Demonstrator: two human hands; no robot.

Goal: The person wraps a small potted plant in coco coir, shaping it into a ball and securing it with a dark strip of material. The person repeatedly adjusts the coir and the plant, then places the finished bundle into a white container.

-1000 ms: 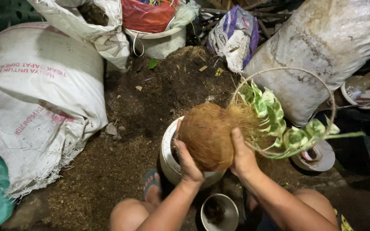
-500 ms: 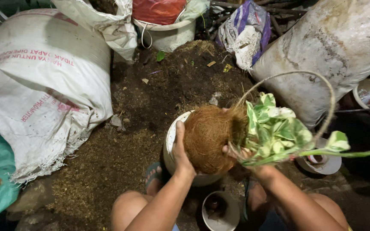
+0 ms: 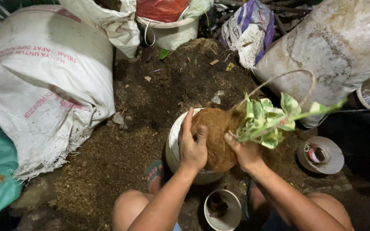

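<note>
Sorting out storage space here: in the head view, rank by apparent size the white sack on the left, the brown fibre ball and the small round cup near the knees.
1. White sack
2. Brown fibre ball
3. Small round cup, though it lies nearer the camera.

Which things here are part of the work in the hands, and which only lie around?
In the work: left hand, right hand, brown husk ball, leafy plant, wire loop, white pot.

Lying around: white sack, grey sack, small bowl, soil heap.
</note>
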